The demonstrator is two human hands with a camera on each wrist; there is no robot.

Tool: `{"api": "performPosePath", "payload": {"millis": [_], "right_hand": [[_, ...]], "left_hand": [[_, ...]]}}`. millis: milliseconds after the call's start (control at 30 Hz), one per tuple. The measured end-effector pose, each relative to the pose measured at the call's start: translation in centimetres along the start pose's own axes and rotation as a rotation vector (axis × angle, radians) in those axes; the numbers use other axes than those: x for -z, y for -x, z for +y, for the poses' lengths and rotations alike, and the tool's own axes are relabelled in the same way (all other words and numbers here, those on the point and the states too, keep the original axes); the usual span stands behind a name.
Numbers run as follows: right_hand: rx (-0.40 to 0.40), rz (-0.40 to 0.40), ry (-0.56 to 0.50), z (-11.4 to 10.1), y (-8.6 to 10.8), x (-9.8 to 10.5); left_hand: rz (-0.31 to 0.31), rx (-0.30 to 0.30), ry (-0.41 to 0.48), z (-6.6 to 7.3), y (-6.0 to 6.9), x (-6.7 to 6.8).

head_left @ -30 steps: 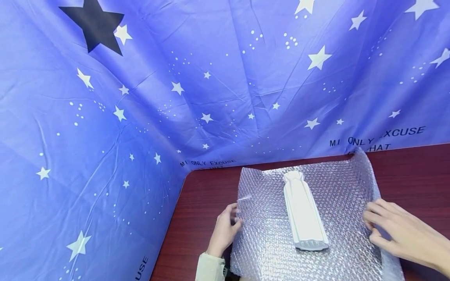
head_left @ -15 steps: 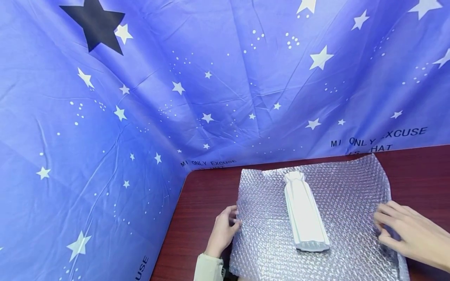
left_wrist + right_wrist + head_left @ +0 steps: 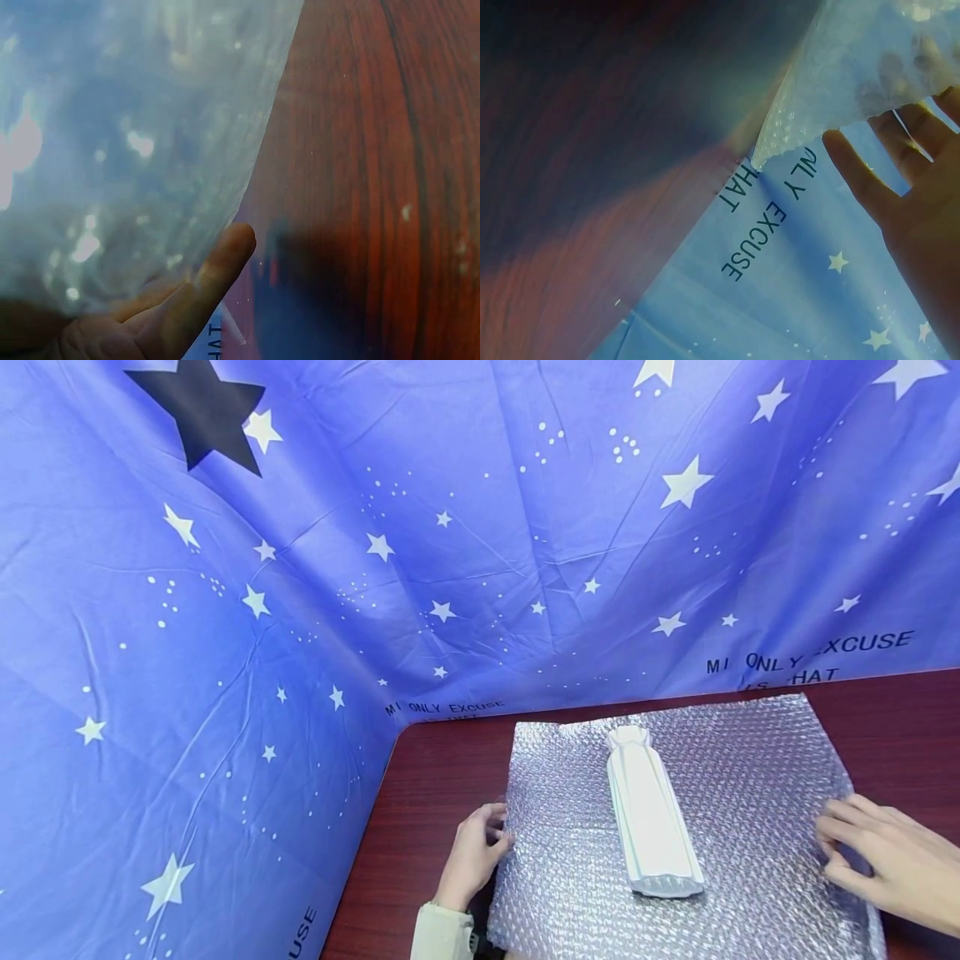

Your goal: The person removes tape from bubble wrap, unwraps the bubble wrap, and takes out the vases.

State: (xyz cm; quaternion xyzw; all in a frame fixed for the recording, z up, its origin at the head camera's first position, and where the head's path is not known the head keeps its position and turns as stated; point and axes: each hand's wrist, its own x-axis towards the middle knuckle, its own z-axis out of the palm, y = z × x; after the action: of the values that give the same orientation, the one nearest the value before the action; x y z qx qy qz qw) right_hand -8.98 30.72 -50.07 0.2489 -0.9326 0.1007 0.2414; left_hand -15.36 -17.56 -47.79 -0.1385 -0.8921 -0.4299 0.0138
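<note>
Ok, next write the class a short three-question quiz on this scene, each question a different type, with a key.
1. True or false: the white object lies on the bubble wrap.
2. Which pattern decorates the blue backdrop? A) stripes B) stars C) checks
3. Fill the gap: in the head view, the right hand is at the bubble wrap's ____ edge.

Key: 1. True. 2. B. 3. Right.

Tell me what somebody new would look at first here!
Probably the big black star near the top left of the blue starry cloth in the head view. Then the white bottle-shaped thing lying on the shiny bubble wrap on the table, lower right. The left hand and right hand are at the wrap's side edges.
</note>
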Motion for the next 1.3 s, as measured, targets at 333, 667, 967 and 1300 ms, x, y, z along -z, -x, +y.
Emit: {"api": "performPosePath", "payload": {"millis": [333,667,967,1300], "right_hand": [[0.019,0.066,-0.049,0.6,0.5,0.0],[0.013,0.100,-0.072,0.8,0.6,0.1],[-0.019,0.134,-0.106,0.8,0.5,0.6],[-0.023,0.125,-0.092,0.3,-0.5,1.7]], "left_hand": [[-0.009,-0.008,-0.012,-0.3,0.2,0.3],[-0.024,0.009,-0.016,-0.4,0.1,0.7],[-0.030,0.016,-0.034,0.1,0.2,1.7],[-0.021,-0.005,-0.060,1.2,-0.1,2.2]]}}
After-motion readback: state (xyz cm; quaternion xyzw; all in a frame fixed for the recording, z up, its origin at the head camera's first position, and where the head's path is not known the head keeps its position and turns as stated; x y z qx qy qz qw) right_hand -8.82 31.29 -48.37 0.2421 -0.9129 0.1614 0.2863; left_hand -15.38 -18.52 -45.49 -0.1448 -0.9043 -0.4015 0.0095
